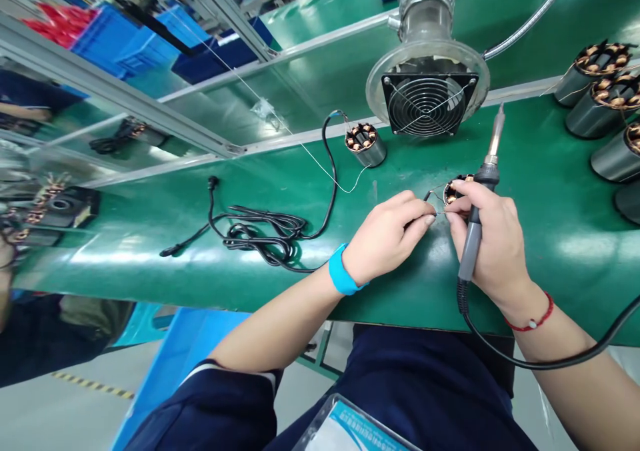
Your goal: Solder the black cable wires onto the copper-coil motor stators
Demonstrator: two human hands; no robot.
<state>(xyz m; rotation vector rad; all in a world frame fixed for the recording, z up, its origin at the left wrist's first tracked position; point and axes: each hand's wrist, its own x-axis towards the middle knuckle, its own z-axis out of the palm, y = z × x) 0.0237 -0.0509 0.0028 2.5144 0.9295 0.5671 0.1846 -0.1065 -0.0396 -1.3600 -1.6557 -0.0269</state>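
Note:
My left hand (387,234), with a blue wristband, pinches a thin wire lead between thumb and forefinger just left of a small copper-wound stator (454,188) on the green belt (150,264). My right hand (493,238), with a red string bracelet, holds a soldering iron (484,184) upright in its fist, tip pointing away, and its fingertips meet the left hand's at the same lead. The stator is mostly hidden behind my right hand.
A second stator (366,144) with a black cable (260,228) coiled to its left lies further back. A fume-extractor fan (427,101) stands behind. Several larger stators (605,84) sit at the right edge. A thin solder wire (280,121) runs diagonally across the belt.

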